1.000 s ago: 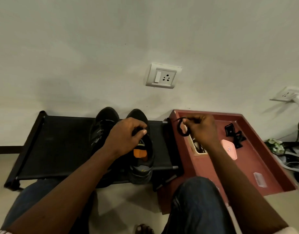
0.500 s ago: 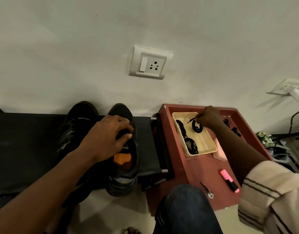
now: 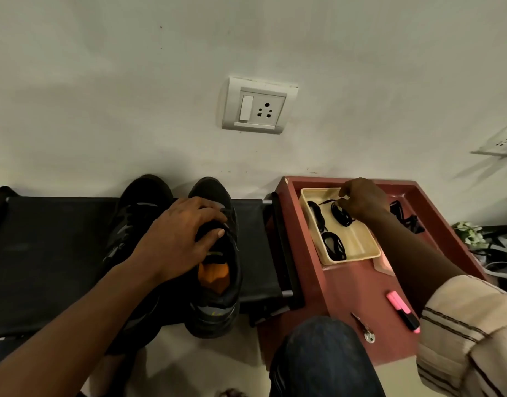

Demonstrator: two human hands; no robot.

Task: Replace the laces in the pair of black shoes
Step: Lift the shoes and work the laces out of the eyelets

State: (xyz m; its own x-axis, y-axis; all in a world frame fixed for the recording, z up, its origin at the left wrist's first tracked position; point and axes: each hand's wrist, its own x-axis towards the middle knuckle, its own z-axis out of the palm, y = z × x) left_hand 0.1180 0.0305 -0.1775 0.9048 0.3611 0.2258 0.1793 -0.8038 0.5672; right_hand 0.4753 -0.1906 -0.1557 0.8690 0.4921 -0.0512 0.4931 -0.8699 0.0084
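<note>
Left hand (image 3: 178,239) spread over the tongue of the right-side black shoe (image 3: 218,267), fingers (image 3: 209,213) apart and pressed onto its upper, thumb at the collar just above the orange insole (image 3: 213,277). Second black shoe (image 3: 135,224) beside it, left of those fingers, both resting on a black cot-like rack (image 3: 46,253). Right hand (image 3: 361,200) lowered into the cream tray (image 3: 358,247), fingertips pinched together on a coiled black lace (image 3: 341,214); two more lace bundles (image 3: 334,246) nearer the body. Pink highlighter (image 3: 402,310) and a small key (image 3: 365,330) on the red-brown table (image 3: 332,293).
</note>
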